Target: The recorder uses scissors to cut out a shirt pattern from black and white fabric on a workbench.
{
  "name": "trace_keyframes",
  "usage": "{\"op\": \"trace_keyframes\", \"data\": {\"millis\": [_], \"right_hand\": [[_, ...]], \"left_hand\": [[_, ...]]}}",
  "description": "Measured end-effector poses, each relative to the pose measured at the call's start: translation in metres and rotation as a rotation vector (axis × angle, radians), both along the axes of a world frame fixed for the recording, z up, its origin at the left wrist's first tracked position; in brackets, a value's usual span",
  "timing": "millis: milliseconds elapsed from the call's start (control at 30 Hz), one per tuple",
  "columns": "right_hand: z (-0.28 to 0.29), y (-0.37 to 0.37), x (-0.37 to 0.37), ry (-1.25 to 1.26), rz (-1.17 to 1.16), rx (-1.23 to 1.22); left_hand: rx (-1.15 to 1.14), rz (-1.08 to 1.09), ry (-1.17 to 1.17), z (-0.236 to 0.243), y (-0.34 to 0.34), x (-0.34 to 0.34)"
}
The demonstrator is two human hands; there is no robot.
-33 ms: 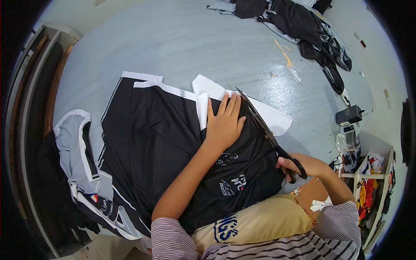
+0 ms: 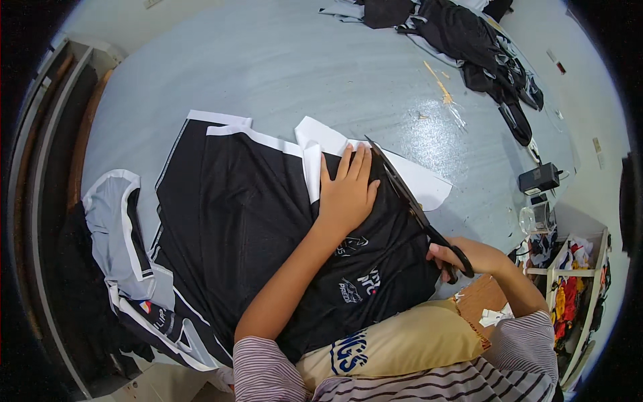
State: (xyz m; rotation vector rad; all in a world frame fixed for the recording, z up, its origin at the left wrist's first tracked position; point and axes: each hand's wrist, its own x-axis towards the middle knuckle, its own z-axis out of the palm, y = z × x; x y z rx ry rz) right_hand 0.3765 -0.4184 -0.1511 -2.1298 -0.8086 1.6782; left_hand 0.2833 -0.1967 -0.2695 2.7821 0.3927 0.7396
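Black fabric point(image 2: 228, 194) with white edging lies spread over the table in front of me, with small white printed marks on its right part. My left hand point(image 2: 346, 191) rests flat on it, fingers stretched toward the white edge. Beneath that edge a white sheet point(image 2: 418, 175) sticks out, its material unclear. Long scissors point(image 2: 402, 187) are in my right hand point(image 2: 462, 258), which is closed around the dark handles. Their blades lie along the fabric's right edge, tip pointing away from me, just right of my left fingers. The blades look nearly closed.
A grey and black garment piece point(image 2: 124, 234) with white trim lies at the left. Dark garments point(image 2: 462, 40) are heaped at the far right, near a black power adapter point(image 2: 539, 177) and a clear container point(image 2: 536, 218). A yellow cushion point(image 2: 402, 342) sits against my lap.
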Motion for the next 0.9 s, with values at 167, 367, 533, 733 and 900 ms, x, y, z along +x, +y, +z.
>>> {"op": "trace_keyframes", "data": {"millis": [167,367,533,733,900], "right_hand": [[0.004,0.002,-0.007,-0.091,-0.020,-0.044],[0.000,0.005,-0.011,-0.155,0.003,-0.087],[0.003,0.004,-0.012,-0.167,-0.036,-0.096],[0.003,0.004,-0.013,-0.164,-0.070,-0.061],[0.001,0.002,-0.013,-0.144,-0.092,-0.012]], "left_hand": [[-0.017,0.054,0.015,0.000,-0.007,0.000],[-0.027,0.079,0.010,-0.002,-0.010,-0.001],[-0.024,0.102,0.009,-0.004,-0.012,-0.002],[0.012,0.117,0.003,-0.004,-0.013,-0.002],[0.021,0.120,-0.004,-0.004,-0.013,-0.002]]}}
